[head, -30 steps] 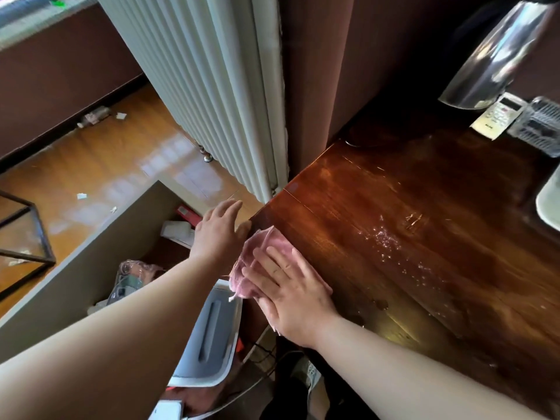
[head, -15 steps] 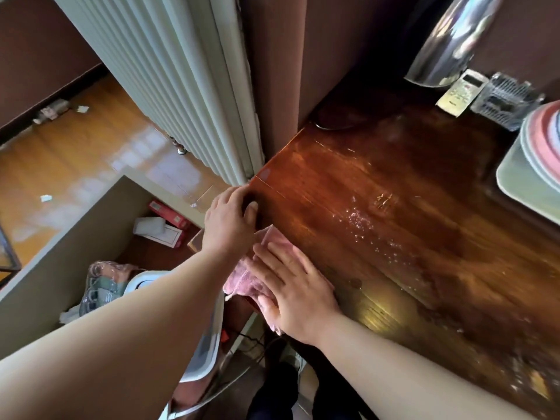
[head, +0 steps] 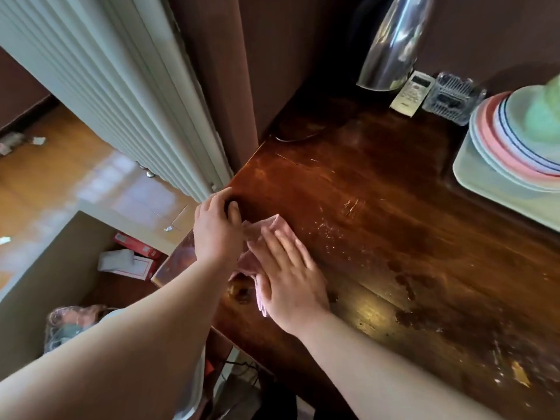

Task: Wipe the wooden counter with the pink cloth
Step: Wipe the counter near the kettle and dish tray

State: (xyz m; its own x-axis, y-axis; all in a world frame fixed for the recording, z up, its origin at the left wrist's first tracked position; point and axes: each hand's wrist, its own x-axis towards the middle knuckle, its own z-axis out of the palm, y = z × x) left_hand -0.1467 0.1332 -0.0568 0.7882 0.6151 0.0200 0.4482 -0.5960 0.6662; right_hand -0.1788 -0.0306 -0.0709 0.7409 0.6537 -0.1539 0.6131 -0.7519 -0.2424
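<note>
The pink cloth lies crumpled on the dark wooden counter near its left edge. My right hand presses flat on the cloth, fingers spread, and covers most of it. My left hand rests on the counter's left corner, fingers curled over the edge, touching the cloth's left side. White crumbs and dark stains are scattered on the wood to the right of the cloth.
A stack of plates on a pale tray stands at the right. A remote control, a clear holder and a shiny metal kettle stand at the back. A white radiator rises left; a box of clutter lies below.
Both hands and the cloth have shifted a little further onto the counter. My left hand moved from beside the cloth to grip the counter's corner. The view swung right, revealing the plates.
</note>
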